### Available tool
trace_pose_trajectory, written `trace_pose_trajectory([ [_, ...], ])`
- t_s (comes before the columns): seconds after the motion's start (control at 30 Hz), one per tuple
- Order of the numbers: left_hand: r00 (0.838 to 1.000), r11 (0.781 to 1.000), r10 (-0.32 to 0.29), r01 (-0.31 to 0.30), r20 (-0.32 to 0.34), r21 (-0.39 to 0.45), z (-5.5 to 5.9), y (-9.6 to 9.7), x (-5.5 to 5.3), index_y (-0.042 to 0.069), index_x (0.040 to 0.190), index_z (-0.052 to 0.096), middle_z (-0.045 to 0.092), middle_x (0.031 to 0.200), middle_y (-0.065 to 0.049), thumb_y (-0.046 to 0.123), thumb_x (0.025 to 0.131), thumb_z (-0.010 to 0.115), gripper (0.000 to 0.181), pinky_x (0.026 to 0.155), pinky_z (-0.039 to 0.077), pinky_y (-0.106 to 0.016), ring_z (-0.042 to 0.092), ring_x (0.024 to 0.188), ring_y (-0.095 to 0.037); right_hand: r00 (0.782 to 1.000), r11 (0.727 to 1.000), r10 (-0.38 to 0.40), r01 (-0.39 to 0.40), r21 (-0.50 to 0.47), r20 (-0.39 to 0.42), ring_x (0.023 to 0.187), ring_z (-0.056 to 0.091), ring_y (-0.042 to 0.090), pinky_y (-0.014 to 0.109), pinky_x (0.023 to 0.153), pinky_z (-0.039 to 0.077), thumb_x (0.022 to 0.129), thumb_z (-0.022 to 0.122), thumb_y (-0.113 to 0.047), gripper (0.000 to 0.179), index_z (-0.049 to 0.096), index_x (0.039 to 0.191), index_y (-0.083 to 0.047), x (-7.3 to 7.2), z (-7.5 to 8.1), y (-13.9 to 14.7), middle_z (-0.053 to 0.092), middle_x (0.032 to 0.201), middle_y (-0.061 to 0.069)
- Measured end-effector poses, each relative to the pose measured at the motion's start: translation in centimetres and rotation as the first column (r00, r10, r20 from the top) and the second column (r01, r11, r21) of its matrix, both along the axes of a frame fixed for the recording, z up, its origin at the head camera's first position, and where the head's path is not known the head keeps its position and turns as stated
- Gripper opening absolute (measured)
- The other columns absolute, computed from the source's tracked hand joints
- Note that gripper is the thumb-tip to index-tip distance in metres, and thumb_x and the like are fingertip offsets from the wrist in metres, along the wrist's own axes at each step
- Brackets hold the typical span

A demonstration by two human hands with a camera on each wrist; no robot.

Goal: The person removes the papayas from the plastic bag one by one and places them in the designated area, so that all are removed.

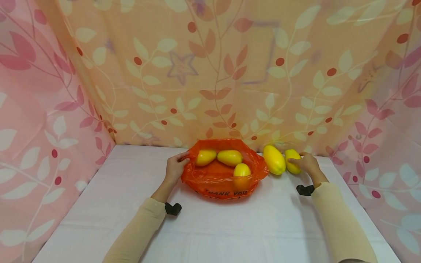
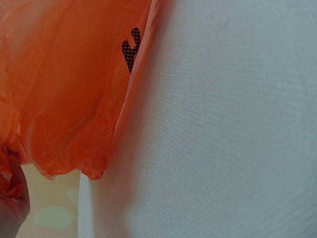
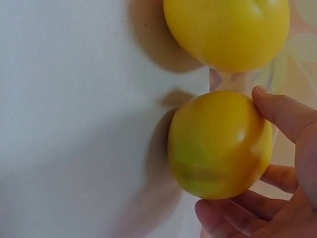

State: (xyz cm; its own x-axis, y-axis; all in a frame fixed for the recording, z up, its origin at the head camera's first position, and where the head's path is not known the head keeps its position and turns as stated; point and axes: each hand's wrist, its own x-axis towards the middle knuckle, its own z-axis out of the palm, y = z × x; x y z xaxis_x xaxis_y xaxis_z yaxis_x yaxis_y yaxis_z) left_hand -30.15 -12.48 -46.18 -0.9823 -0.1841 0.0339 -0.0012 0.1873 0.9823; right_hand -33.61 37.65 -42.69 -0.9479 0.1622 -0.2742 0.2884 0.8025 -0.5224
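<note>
An orange plastic bag [image 1: 217,199] with dark "THANK YOU" lettering lies with its mouth spread wide, and three yellow fruits [image 1: 230,157] show inside it. My left hand [image 1: 175,166] pinches the bag's left rim; in the left wrist view the plastic [image 2: 64,99] bunches between its fingers. To the right of the bag, my right hand [image 1: 306,164] grips a smooth yellow oval fruit [image 3: 218,148] with a greenish patch. Its thumb lies along one side and its fingers curl round the other. Just left of that fruit is a larger, longer yellow fruit [image 1: 274,160], beside the bag's right edge.
Under everything is a table with a white cloth [image 1: 223,233]. Leaf-patterned fabric [image 1: 217,73] rises directly behind the table's back edge, with pink patterned fabric [image 1: 36,109] along the left side and more on the right. A black wrist mount [image 1: 173,209] juts inward from the left wrist.
</note>
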Motion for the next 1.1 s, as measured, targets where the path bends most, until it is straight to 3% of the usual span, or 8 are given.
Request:
trace_pose_trajectory([
  [0.67,1.000,1.000,0.004,-0.004,-0.007,-0.023,0.1,0.0,0.0,0.005,0.122,0.068,0.067,0.119,-0.018,0.007,0.092,0.065,0.030,0.071,0.044,-0.010,0.056,0.100,-0.022,0.999,1.000,-0.009,0.010,-0.015,0.031,0.127,0.032,0.052,0.064,0.109,0.030,0.092,0.052,-0.061,0.097,0.019,0.148,0.011,0.5,0.6,0.1,0.026,0.146,0.039],
  [0.9,1.000,1.000,0.007,-0.007,-0.009,-0.028,0.3,-0.1,0.1,0.005,0.122,0.068,0.067,0.121,-0.018,0.008,0.092,0.065,0.030,0.071,0.045,-0.009,0.058,0.104,-0.024,0.998,0.999,0.054,-0.054,0.006,-0.042,0.128,0.033,0.055,0.065,0.109,0.030,0.093,0.050,-0.061,0.097,0.020,0.146,0.014,0.7,1.6,0.3,0.030,0.144,0.041],
  [1.1,1.000,1.000,0.003,-0.003,-0.012,-0.027,0.5,-0.1,0.0,0.004,0.122,0.068,0.067,0.120,-0.019,0.008,0.092,0.065,0.030,0.070,0.045,-0.009,0.059,0.105,-0.025,0.988,0.997,0.071,-0.073,-0.012,-0.140,0.124,0.039,0.054,0.063,0.105,0.037,0.093,0.051,-0.058,0.094,0.022,0.146,0.014,0.6,3.0,-0.2,0.035,0.140,0.042],
])
